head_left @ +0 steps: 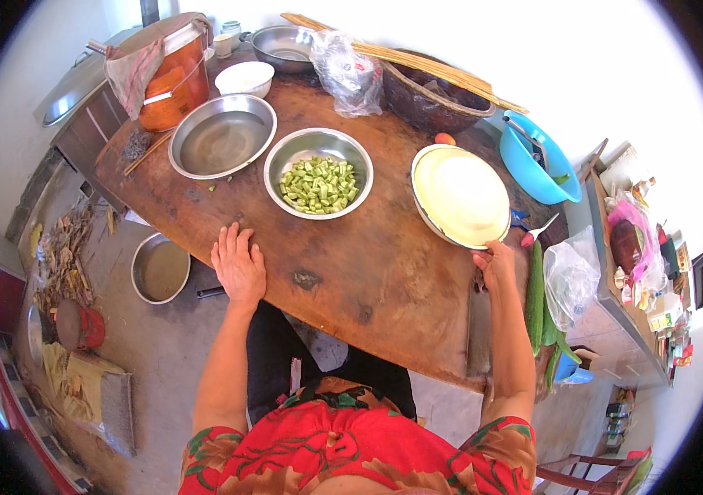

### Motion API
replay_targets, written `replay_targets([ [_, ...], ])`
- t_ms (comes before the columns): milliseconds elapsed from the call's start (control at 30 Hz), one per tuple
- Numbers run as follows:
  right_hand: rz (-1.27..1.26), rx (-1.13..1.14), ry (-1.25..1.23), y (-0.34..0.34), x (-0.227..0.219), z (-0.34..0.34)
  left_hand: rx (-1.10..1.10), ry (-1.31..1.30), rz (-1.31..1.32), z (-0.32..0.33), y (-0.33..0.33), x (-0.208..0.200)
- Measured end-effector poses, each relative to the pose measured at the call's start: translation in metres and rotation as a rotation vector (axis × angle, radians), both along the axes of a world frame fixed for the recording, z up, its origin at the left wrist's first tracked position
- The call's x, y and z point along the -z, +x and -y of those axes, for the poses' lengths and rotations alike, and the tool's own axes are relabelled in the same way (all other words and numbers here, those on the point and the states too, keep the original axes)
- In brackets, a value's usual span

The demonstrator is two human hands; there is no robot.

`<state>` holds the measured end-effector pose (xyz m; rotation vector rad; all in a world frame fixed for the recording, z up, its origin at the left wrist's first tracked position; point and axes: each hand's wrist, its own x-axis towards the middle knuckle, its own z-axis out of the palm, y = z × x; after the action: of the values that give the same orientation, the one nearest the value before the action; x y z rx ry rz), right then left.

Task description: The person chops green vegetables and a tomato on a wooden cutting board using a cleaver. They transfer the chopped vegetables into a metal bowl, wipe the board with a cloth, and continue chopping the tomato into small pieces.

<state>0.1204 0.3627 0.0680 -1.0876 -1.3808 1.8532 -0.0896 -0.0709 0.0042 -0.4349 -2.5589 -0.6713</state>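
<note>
My left hand (238, 266) lies flat, fingers spread, on the near edge of the brown wooden table (368, 272), holding nothing. My right hand (496, 262) grips the near rim of a pale yellow plate (460, 196) that rests on the table's right side. Between the hands, further back, a steel bowl (318, 173) holds chopped green vegetable pieces. An empty steel bowl (222, 136) sits to its left.
At the back stand a white bowl (244, 78), an orange jug (172, 78), a steel pan (281, 45), a plastic bag (347, 74), a dark bowl (438, 99) under sticks. A blue basin (537, 161), cucumbers (535, 297) lie right. A steel pan (160, 268) rests on the floor.
</note>
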Motion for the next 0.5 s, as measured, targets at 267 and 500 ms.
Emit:
replay_targets([
  [267,-0.047,-0.094,-0.052,0.027,-0.001,0.016,-0.001,-0.009,0.019,0.002,0.0,0.0],
  [500,-0.031,-0.102,-0.009,-0.01,-0.021,0.028,0.004,-0.026,0.015,0.001,-0.001,-0.001],
])
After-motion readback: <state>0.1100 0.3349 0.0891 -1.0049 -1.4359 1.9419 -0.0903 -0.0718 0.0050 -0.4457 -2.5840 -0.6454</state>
